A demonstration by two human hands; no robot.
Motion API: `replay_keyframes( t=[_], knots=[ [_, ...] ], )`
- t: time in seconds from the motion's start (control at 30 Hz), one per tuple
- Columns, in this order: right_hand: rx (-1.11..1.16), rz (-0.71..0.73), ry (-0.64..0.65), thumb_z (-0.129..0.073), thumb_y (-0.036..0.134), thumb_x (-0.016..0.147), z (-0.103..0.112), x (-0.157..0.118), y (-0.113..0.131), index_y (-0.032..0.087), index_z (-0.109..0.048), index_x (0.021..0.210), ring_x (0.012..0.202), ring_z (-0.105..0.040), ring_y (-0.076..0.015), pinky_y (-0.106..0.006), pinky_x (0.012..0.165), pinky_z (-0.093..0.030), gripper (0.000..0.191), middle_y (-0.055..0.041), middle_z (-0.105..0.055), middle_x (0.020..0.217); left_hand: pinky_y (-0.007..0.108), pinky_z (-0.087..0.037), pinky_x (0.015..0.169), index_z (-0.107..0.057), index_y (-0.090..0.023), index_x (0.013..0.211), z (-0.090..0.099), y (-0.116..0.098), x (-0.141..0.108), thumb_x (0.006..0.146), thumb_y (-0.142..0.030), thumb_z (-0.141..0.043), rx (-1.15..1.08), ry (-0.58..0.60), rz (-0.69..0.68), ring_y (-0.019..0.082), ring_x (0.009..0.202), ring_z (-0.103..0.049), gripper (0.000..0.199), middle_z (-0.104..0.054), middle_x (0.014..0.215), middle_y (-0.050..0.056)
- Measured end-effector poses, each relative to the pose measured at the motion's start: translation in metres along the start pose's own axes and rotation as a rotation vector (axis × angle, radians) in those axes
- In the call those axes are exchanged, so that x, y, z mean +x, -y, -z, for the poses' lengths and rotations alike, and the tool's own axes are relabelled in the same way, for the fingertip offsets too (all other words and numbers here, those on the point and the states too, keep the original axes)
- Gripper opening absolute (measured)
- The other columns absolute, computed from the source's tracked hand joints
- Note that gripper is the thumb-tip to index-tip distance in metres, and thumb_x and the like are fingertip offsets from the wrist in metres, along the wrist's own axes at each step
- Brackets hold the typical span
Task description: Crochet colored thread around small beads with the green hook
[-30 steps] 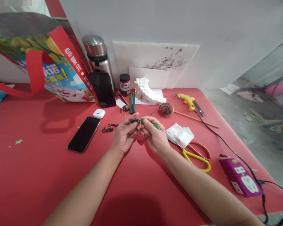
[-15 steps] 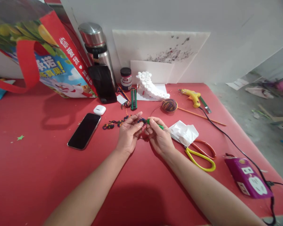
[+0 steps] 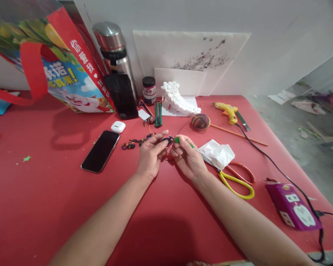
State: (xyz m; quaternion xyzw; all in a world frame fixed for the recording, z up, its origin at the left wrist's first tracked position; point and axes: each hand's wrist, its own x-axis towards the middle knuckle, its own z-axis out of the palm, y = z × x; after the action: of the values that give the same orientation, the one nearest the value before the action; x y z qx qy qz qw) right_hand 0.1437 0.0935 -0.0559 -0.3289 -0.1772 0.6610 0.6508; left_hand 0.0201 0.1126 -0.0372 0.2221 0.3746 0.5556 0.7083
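Observation:
My left hand (image 3: 152, 153) is closed on one end of a dark multicoloured crochet strip (image 3: 131, 144), whose curly length trails over the table to the left. My right hand (image 3: 189, 156) pinches a crochet hook (image 3: 177, 140) with a green grip; its metal shaft sticks out to the right past my fingers. Both hands meet over the middle of the table, fingertips almost together. Behind them sits a ball of variegated yarn (image 3: 200, 122), from which a thin strand leads toward my hands. My fingers partly hide the stitches and the hook's tip.
To the right lie yellow-and-red-handled scissors (image 3: 236, 184) under crumpled white tissue (image 3: 217, 153), a yellow glue gun (image 3: 226, 112) with its cord, and a purple power strip (image 3: 294, 207). A phone (image 3: 101, 151) and white earbud case (image 3: 118, 127) lie left; a steel thermos (image 3: 111, 37) stands behind.
The view has shifted slightly. My right hand and the hook have turned a little against the crochet strip, and my left hand keeps its hold.

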Motion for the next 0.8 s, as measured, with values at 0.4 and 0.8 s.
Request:
replay_keyframes(
  t=[0.4,0.8],
  knots=[
    [0.009,-0.049,0.035,-0.096,0.035,0.077,0.003,0.003,0.011,0.020,-0.075,0.086,0.051,-0.040,-0.0063,-0.021,0.052,-0.043,0.027,0.0054,-0.059,0.065,0.019,-0.025,0.046,-0.091,-0.017,0.095,-0.003,-0.005,-0.002,0.060,-0.018,-0.095,0.035,0.040,-0.007,0.001,0.046,-0.032,0.035,-0.054,0.055,-0.007],
    [-0.144,-0.023,0.095,-0.095,0.036,0.072,0.006,0.003,0.028,0.021,-0.066,0.069,0.046,-0.026,-0.0050,-0.021,0.046,-0.030,0.033,0.0075,-0.050,0.053,0.021,-0.025,0.049,-0.092,-0.020,0.098,-0.003,-0.008,-0.004,0.066,-0.021,-0.093,0.123,0.087,-0.038,0.002,0.050,-0.033,0.032,-0.061,0.064,-0.003]
  ],
)
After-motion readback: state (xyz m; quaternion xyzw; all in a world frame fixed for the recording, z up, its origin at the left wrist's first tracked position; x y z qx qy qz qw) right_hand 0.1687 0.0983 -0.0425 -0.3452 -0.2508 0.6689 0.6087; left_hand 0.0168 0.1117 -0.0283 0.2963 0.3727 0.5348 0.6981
